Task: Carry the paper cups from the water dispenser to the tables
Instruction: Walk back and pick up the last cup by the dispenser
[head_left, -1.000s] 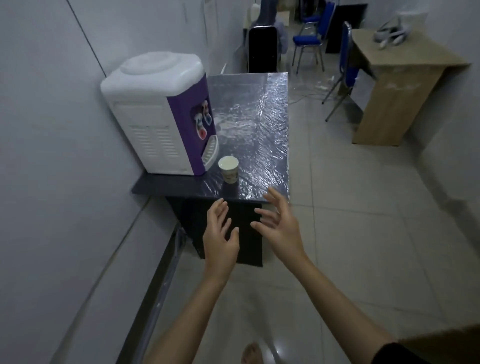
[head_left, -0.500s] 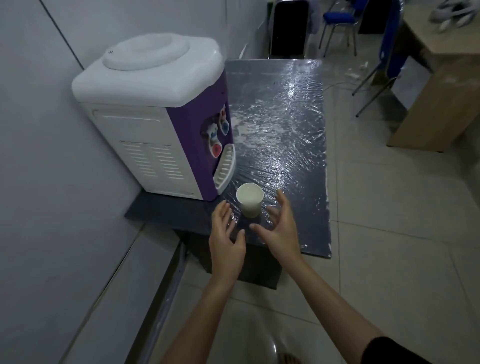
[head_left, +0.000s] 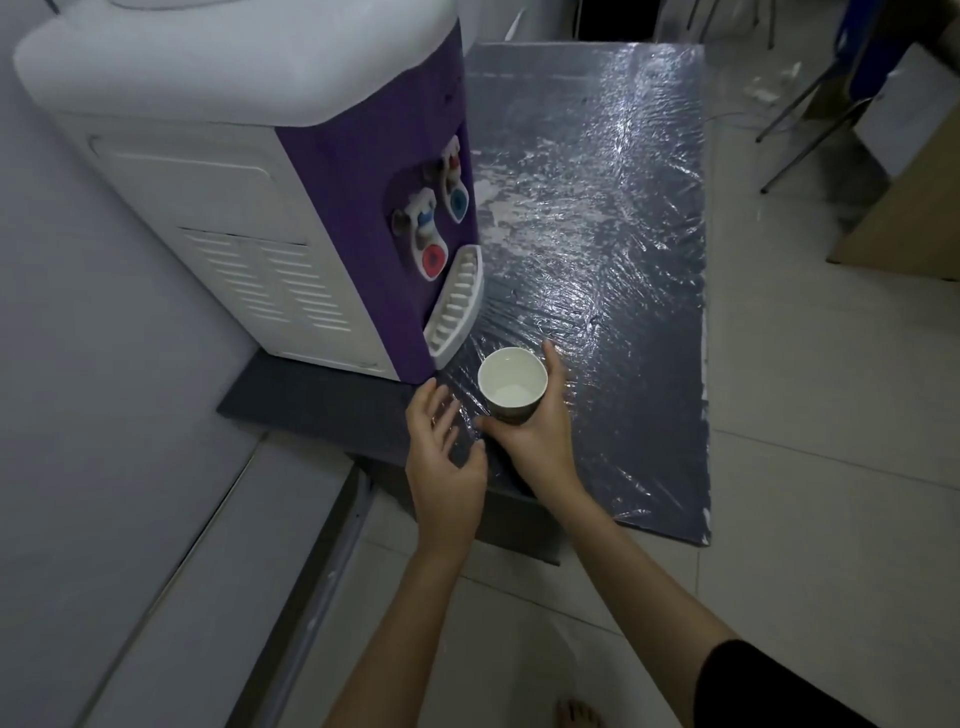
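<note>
White paper cup stands upright on the plastic-wrapped tabletop, just in front of the purple-and-white water dispenser. Right hand has its grip wrapped around the cup. Left hand hovers beside it, fingers loose, holding nothing.

Top of the water dispenser cut off by the upper edge. Lower wall of the paper cup hidden behind the right hand; print on it too dark to read. Far fingers mostly concealed by the rim. Blue chair and wooden desk cropped at the right edge. Bare toes clipped by the bottom edge.
</note>
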